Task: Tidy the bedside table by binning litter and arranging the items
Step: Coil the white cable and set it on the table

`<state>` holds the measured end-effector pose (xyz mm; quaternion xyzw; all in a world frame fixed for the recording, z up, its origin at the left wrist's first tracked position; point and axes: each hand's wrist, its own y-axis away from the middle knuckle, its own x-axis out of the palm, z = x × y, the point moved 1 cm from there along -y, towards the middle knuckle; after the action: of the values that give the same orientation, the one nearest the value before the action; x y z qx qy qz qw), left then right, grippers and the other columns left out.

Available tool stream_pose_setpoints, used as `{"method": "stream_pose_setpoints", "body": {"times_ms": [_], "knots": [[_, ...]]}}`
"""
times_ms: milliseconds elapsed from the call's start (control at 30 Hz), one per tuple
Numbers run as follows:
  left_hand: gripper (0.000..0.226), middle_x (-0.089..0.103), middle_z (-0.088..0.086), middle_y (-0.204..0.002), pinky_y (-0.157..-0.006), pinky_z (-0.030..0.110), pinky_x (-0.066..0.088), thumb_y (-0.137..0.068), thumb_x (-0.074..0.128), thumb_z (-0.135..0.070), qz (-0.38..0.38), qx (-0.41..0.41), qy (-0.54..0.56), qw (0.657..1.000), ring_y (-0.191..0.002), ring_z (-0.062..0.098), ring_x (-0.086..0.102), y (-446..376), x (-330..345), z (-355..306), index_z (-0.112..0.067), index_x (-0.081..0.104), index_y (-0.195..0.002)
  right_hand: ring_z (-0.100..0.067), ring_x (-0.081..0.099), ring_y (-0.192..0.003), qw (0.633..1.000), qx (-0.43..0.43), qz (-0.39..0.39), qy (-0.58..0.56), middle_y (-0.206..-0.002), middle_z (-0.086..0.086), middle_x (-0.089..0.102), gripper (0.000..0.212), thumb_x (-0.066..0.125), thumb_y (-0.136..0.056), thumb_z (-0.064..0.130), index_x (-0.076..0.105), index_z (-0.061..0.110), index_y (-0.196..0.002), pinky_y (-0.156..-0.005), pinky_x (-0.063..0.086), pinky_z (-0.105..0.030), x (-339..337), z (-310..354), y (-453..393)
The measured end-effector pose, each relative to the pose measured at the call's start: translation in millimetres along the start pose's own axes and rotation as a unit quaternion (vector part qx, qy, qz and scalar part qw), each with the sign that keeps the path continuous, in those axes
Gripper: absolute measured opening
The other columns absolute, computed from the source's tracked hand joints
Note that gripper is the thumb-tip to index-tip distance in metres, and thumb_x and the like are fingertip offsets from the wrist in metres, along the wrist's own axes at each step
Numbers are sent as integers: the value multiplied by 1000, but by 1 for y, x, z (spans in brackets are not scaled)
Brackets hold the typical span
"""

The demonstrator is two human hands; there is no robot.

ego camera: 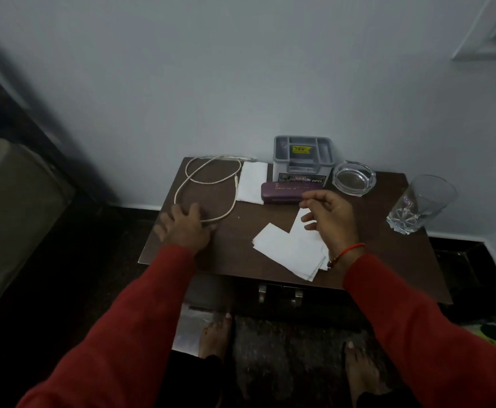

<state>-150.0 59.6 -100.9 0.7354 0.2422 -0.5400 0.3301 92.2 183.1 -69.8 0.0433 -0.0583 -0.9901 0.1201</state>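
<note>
On the brown bedside table point(388, 254), a white cable point(211, 178) lies in a loose loop at the back left. My left hand point(184, 228) rests flat on the table, fingers spread, touching the near end of the cable loop. My right hand point(332, 219) hovers open above white paper sheets point(288, 245) at the table's front middle, holding nothing. A folded white tissue point(252, 181) lies beside a purple case point(288, 191). Behind them stands a grey organiser box point(302, 157).
A glass ashtray point(354, 178) sits at the back right and a drinking glass point(420, 204) near the right edge. The wall runs behind the table. A bed edge is at the left. My bare feet stand on a rug below, with a drawer handle point(280, 295) under the tabletop.
</note>
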Motion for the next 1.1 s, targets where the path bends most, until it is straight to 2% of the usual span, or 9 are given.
{"method": "stream_pose_setpoints", "body": {"times_ms": [200,300,400,467,567,733,867,1000,1100], "knots": [[23,58,14,-129,-106,61,27,-96,52,-27,-154,-43,78,984,-126,44,45,-4,-17,9,-20,60,-116,-17,63,-67,993,-43,70,83,-87,-11,72,20,54,-92,1,71,13,-93,-61,53,-32,0,-1,23],[17,73,9,-104,-97,51,36,-99,51,-37,-287,-46,224,930,-107,38,63,7,-45,-1,-23,57,-106,-15,67,-76,991,-63,82,89,-84,-1,73,24,56,-92,2,71,21,-89,-72,56,-38,-1,6,33],[23,74,1,-86,-84,44,51,-100,54,-44,-363,17,372,854,-86,33,71,39,-69,-26,-21,55,-103,-7,69,-92,986,-105,119,54,-92,5,74,18,58,-96,11,71,24,-97,-83,56,-31,4,25,48],[16,71,-7,-76,-73,40,58,-100,59,-42,-343,87,450,820,-74,22,72,70,-74,-45,-28,52,-97,-5,68,-102,983,-85,158,-39,-103,2,74,19,54,-99,21,69,17,-109,-86,55,-27,10,43,61],[15,72,-8,-76,-65,35,60,-98,67,-35,-241,188,456,836,-68,7,72,111,-53,-70,-26,55,-95,-14,67,-109,972,-73,202,-100,-109,0,75,25,55,-97,28,70,15,-113,-94,53,-32,19,60,73],[16,68,-24,-88,-62,36,61,-94,74,-26,-179,277,428,841,-76,2,71,142,-26,-88,-21,63,-104,-9,69,-79,982,-133,128,-50,-85,-3,74,16,56,-98,6,71,8,-94,-75,56,-29,15,58,79],[9,72,-15,-89,-64,37,58,-97,69,-32,-151,296,423,843,-74,10,69,136,-27,-86,-23,70,-96,-5,69,-73,981,-106,107,-120,-83,-9,70,15,52,-99,4,65,-3,-97,-66,55,-17,-2,62,76],[11,72,-4,-81,-60,23,52,-102,61,-20,-111,268,461,839,-57,12,66,137,-26,-94,-15,69,-97,-15,70,-84,978,-105,161,-74,-89,-2,73,10,58,-96,7,67,5,-99,-81,59,-33,-1,49,78],[15,74,-2,-83,-64,23,53,-98,60,-19,-176,276,398,857,-66,10,67,131,-27,-95,-15,74,-97,-24,70,-93,972,-147,180,-40,-104,0,72,18,63,-94,9,69,15,-110,-80,60,-42,2,42,78]]}}
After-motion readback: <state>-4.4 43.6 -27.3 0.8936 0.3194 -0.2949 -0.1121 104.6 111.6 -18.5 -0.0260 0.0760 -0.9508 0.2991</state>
